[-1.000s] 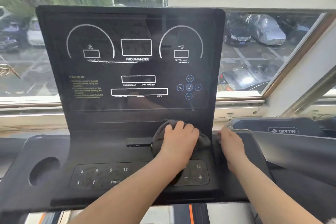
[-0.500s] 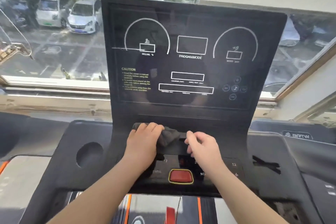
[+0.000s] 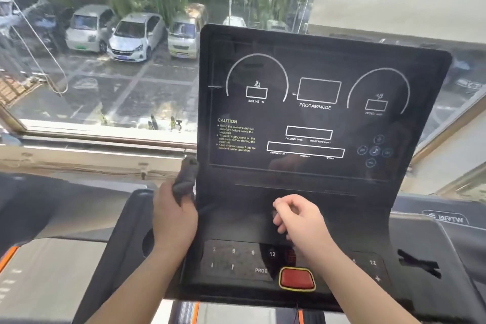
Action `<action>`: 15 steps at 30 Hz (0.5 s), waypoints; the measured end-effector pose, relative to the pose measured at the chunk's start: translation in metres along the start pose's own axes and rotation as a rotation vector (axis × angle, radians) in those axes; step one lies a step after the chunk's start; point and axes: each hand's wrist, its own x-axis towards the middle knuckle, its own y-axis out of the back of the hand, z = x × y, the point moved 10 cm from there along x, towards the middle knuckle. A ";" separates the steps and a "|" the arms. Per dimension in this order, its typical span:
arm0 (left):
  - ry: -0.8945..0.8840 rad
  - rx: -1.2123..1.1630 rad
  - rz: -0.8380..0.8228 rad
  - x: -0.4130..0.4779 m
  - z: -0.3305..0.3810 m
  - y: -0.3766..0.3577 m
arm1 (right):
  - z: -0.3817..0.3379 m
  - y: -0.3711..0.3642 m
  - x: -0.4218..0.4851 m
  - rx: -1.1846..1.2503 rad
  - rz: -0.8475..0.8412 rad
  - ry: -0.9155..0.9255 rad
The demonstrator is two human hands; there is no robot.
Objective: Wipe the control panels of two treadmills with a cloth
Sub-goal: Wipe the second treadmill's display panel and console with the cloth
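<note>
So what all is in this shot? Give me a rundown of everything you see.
display panel: one, black with white markings and a yellow caution note, upright in the middle.
keypad: one, black with pale numbers, on the console below the display.
stop button: one, red with a yellow rim, at the console's near edge.
cup hole: one, dark, on the console's left side.
second treadmill: one, dark grey, to the right.
window: one, behind the treadmills.
parked cars: several, white and silver, outside.
cloth: one, dark grey, at the display's left edge.
left hand: grip closed on the cloth.
right hand: loosely curled over the console, holding nothing visible.
</note>
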 end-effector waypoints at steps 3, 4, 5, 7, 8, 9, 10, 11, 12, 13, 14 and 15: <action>-0.170 -0.018 0.098 0.003 0.046 0.008 | -0.011 0.000 0.000 0.047 0.011 0.026; -0.276 0.017 0.085 0.003 0.062 -0.002 | -0.012 0.000 0.000 0.047 0.015 0.031; -0.378 0.081 0.053 0.002 0.074 -0.018 | -0.013 -0.001 0.000 0.045 0.021 0.037; -0.492 0.223 0.005 0.000 0.084 -0.053 | -0.013 0.001 0.001 0.054 0.034 0.045; -0.501 0.246 -0.001 -0.003 0.086 -0.064 | -0.013 0.002 0.002 0.062 0.037 0.049; -0.503 0.250 -0.004 -0.007 0.088 -0.073 | -0.013 0.004 0.004 0.068 0.042 0.051; -0.529 0.260 -0.018 -0.015 0.091 -0.079 | -0.012 0.004 0.005 0.077 0.049 0.049; -0.584 0.287 -0.044 -0.025 0.095 -0.086 | -0.011 0.004 0.007 0.088 0.055 0.041; -0.660 0.330 -0.080 -0.033 0.097 -0.093 | -0.010 0.001 0.008 0.104 0.056 0.027; -0.732 0.375 -0.116 -0.038 0.097 -0.097 | -0.010 -0.002 0.008 0.122 0.052 0.012; -0.777 0.399 -0.157 -0.036 0.097 -0.098 | -0.010 -0.006 0.009 0.134 0.042 0.002; -0.810 0.415 -0.197 -0.031 0.097 -0.098 | -0.013 -0.010 0.009 0.138 0.028 0.002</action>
